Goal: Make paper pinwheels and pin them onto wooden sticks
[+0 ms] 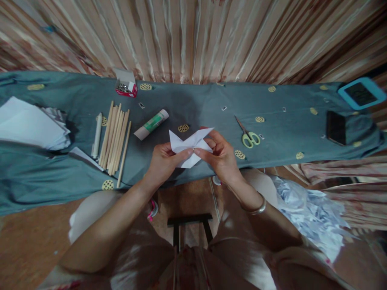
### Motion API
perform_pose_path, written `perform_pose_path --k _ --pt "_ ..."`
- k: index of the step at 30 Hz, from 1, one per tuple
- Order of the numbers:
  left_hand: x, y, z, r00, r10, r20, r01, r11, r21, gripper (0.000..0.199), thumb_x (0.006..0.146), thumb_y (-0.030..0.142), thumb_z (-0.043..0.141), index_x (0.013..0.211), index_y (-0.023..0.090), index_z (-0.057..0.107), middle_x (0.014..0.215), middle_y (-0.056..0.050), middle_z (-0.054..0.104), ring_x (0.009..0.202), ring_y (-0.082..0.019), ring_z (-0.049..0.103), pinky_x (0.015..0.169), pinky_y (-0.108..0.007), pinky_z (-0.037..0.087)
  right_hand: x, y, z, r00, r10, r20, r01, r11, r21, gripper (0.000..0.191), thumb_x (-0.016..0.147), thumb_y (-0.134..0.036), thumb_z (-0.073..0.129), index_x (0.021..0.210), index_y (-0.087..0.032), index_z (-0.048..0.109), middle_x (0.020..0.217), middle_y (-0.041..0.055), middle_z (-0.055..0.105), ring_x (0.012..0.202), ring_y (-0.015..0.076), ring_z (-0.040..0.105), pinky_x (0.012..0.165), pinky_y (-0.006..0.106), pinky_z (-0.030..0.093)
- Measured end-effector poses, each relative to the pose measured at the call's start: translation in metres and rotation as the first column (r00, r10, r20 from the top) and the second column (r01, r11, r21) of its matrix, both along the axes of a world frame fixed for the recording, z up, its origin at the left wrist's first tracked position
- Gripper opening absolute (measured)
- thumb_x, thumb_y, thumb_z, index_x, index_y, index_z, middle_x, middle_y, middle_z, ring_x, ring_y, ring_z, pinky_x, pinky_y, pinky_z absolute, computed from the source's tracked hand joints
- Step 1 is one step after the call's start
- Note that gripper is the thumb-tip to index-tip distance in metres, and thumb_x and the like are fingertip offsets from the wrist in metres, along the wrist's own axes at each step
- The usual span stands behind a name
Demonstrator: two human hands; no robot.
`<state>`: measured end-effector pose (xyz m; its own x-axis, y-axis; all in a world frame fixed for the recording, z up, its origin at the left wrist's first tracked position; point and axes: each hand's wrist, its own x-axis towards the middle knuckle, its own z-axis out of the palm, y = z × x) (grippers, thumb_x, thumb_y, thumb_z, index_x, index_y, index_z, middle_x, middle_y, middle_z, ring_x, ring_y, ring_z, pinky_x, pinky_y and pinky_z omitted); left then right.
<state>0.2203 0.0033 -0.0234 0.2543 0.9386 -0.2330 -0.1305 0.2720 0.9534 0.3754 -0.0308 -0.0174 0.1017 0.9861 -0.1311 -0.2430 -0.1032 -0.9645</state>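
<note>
Blue-green printed cloth [284, 133]: at six o'clock, my left hand [162, 163], right hand [225, 161] pinch white folded paper [190, 141]; hard pressing may tear it.

The light is dim and flat, with a cool cast over the blue-green patterned cloth [205, 104]; its source is out of view. A soft dark shadow lies on the cloth beyond the folded white paper [191, 147], whose faces are among the brightest spots. 1 silvery metal bangle [259, 206] catches a small glint. Wide-angle distortion bends the cloth's edges and stretches the striped beige curtain [181, 40]; fine detail looks soft.
</note>
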Motion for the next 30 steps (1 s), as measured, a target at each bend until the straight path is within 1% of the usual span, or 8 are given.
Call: perform_pose_path --k 7,11,16,19,25,30 --pt "0.0000 -0.0006 -0.0002 0.999 0.033 -0.013 -0.032 0.999 0.013 0.029 0.057 0.038 0.088 0.072 0.015 0.077 0.072 -0.002 0.074 0.061 -0.014 0.061 0.060 -0.025 0.049 -0.0014 0.0001 0.0032 1.000 -0.026 0.000 0.026 1.000 0.011 0.054 0.066 -0.038 0.087 0.111 -0.027 0.059 0.085 -0.0027 0.074 0.073 0.0170 0.069 0.070 0.032 0.061" --pt "0.0000 0.0006 -0.0021 0.999 0.046 -0.022 -0.046 0.999 0.017 0.030 0.056 0.039 0.088 0.072 0.015 0.077 0.071 -0.002 0.074 0.060 -0.014 0.060 0.059 -0.025 0.048 -0.0019 0.0007 0.0013 0.999 -0.014 0.034 0.013 1.000 0.010 0.050 0.067 -0.040 0.086 0.108 -0.028 0.060 0.087 -0.0021 0.074 0.077 0.0188 0.070 0.073 0.035 0.062" --pt "-0.0005 0.0018 -0.0024 0.998 0.045 -0.044 -0.043 0.998 0.051 0.031 0.058 0.041 0.087 0.072 0.016 0.076 0.070 -0.002 0.073 0.060 -0.015 0.061 0.057 -0.026 0.047 -0.0025 0.0024 -0.0030 0.999 -0.015 0.036 0.015 1.000 0.016 0.053 0.067 -0.043 0.086 0.110 -0.028 0.060 0.091 -0.0010 0.075 0.081 0.0205 0.072 0.074 0.037 0.062" --pt "-0.0009 0.0025 -0.0038 0.997 0.056 -0.045 -0.053 0.996 0.065 0.031 0.058 0.041 0.087 0.072 0.015 0.077 0.069 -0.002 0.073 0.060 -0.015 0.061 0.056 -0.025 0.047 -0.0031 0.0035 -0.0037 0.999 -0.015 0.044 0.014 1.000 0.018 0.050 0.067 -0.043 0.085 0.108 -0.028 0.060 0.090 -0.0008 0.075 0.081 0.0206 0.071 0.075 0.038 0.061" --pt "-0.0008 0.0040 -0.0080 0.997 0.073 -0.028 -0.071 0.994 0.086 0.026 0.059 0.037 0.087 0.072 0.016 0.078 0.069 -0.002 0.074 0.058 -0.014 0.061 0.055 -0.024 0.046 -0.0035 0.0046 -0.0039 1.000 -0.020 0.021 0.020 0.999 0.027 0.044 0.067 -0.039 0.086 0.100 -0.027 0.061 0.087 -0.0023 0.075 0.078 0.0186 0.071 0.074 0.036 0.061" --pt "-0.0006 0.0032 -0.0070 0.996 0.078 -0.039 -0.074 0.994 0.078 0.025 0.058 0.037 0.087 0.071 0.017 0.078 0.069 -0.002 0.074 0.059 -0.015 0.061 0.055 -0.025 0.047 -0.0034 0.0051 -0.0057 1.000 -0.021 0.020 0.021 1.000 0.016 0.046 0.066 -0.041 0.087 0.101 -0.027 0.060 0.086 -0.0025 0.075 0.078 0.0187 0.071 0.075 0.035 0.061"
